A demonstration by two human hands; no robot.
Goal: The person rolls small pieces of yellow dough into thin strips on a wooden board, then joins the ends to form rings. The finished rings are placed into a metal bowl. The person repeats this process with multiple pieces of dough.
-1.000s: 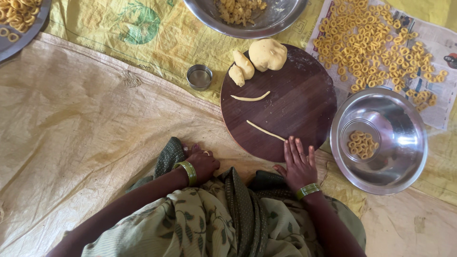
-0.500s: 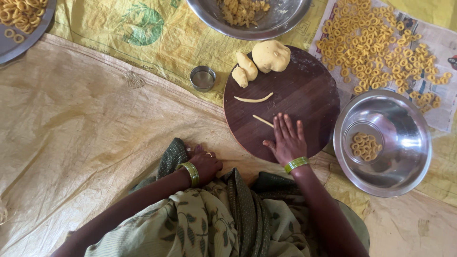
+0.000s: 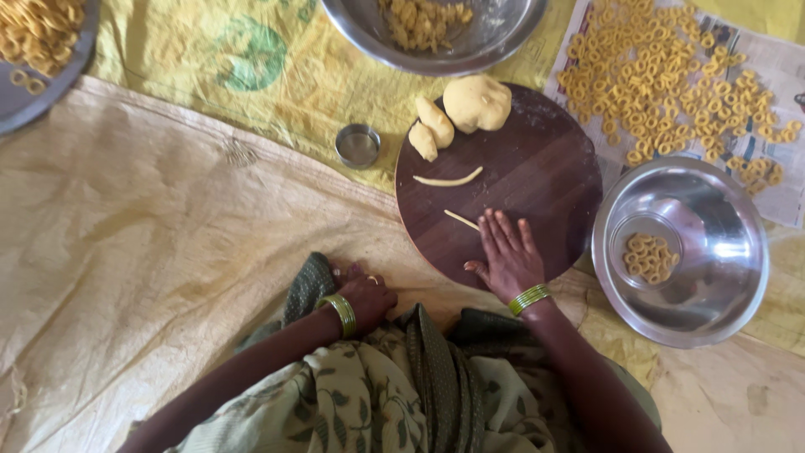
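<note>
Round dark wood board (image 3: 537,176) on yellow sacking (image 3: 251,75) over tan floor cloth (image 3: 126,252). R hand (image 3: 506,256) flat on board, fingers spread, over thin dough strip (image 3: 460,219). L hand (image 3: 369,295) left of board, fingers curled.

The board (image 3: 537,180) is dark wood, smooth with a dull sheen. The bowl (image 3: 721,285) is polished metal — glossy, mirror-bright; the small cup (image 3: 358,145) is metal too. The dough (image 3: 476,102) looks matt, soft and smooth. The mat (image 3: 151,218) is coarse woven sacking — creased, matt. Paper (image 3: 788,180) lies under the dry, matt rings (image 3: 671,75). The bangles (image 3: 529,298) are glossy.
</note>
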